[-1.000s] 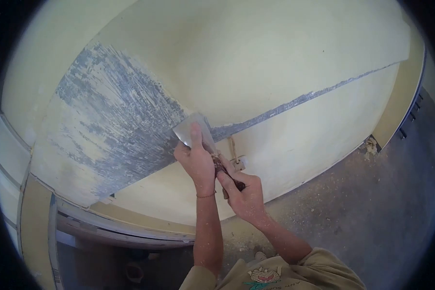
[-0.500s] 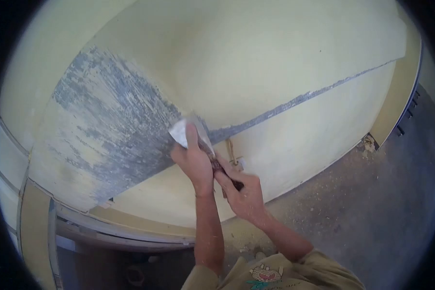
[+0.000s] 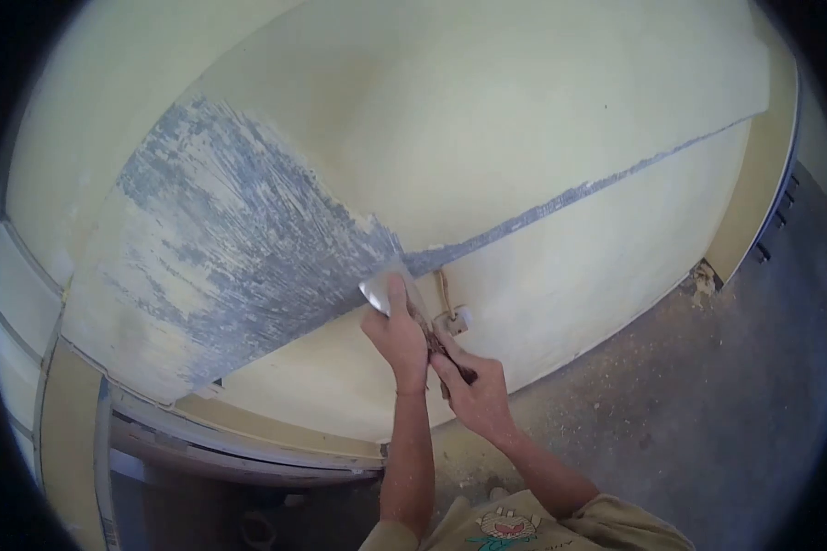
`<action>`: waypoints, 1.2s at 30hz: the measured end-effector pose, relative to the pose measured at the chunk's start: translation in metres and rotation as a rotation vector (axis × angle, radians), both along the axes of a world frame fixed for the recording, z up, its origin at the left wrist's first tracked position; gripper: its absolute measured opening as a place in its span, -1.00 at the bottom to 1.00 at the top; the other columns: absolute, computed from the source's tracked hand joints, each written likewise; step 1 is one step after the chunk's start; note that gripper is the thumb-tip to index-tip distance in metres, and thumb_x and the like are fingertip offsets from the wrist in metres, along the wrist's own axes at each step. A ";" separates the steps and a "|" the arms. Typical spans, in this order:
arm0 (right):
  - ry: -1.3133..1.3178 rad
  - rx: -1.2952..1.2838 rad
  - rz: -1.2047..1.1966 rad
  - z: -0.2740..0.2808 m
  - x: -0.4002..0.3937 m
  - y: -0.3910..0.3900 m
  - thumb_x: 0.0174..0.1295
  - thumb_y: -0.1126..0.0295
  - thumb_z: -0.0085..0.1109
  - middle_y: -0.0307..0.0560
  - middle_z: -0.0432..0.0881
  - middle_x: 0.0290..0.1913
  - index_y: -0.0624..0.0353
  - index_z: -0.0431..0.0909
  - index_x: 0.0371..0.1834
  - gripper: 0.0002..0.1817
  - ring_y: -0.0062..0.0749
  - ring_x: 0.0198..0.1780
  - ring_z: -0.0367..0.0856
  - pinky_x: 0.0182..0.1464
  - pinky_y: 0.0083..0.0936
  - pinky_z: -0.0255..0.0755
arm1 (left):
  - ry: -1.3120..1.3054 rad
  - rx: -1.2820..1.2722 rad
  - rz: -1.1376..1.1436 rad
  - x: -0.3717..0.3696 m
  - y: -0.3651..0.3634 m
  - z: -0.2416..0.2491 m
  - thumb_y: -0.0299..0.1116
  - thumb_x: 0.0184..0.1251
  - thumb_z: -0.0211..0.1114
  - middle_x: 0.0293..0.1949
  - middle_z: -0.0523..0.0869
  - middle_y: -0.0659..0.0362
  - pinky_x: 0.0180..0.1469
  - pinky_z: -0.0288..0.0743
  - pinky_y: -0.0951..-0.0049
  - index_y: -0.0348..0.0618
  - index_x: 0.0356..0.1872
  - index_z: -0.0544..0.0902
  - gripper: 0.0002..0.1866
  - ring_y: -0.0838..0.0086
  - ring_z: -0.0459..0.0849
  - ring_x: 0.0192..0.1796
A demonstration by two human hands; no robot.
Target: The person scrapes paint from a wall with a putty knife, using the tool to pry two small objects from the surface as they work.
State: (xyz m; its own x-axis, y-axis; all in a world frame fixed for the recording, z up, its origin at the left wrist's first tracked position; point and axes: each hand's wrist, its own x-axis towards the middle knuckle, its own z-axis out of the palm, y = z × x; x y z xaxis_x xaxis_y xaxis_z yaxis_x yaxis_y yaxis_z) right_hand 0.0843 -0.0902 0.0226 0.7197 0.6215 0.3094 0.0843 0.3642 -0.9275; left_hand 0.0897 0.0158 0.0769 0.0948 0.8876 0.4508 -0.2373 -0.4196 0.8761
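Note:
Both my hands are on a wide metal scraper (image 3: 377, 286) whose blade lies against the wall (image 3: 542, 101), at the lower right corner of a scraped patch (image 3: 257, 211). My left hand (image 3: 402, 335) is closed around the neck of the tool, its thumb laid along the blade. Lower down, my right hand (image 3: 475, 390) wraps the dark handle (image 3: 467, 375). The patch shows streaky grey-blue beneath cream paint. A narrow grey strip (image 3: 542, 211) runs from the blade up to the right.
Just right of my hands, a cable (image 3: 444, 292) hangs from the wall to a small box (image 3: 454, 321). Paint flakes lie over the grey floor (image 3: 634, 404). At lower left is a ledge or frame (image 3: 248, 432), with a dark space beneath it.
The scraper and both hands have moved down and to the right in view. More bare grey shows above the blade, where the patch meets the strip.

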 end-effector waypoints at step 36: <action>0.116 -0.094 -0.022 0.002 0.006 -0.012 0.39 0.46 0.11 -0.37 0.43 -0.59 0.24 0.45 0.31 -0.57 -0.78 -0.57 0.32 -0.54 -0.70 0.26 | 0.040 -0.090 -0.137 0.006 -0.003 -0.010 -0.19 0.41 0.27 -0.41 0.68 0.21 -0.29 0.40 0.48 -0.43 -0.27 0.68 -0.63 0.62 0.51 -0.38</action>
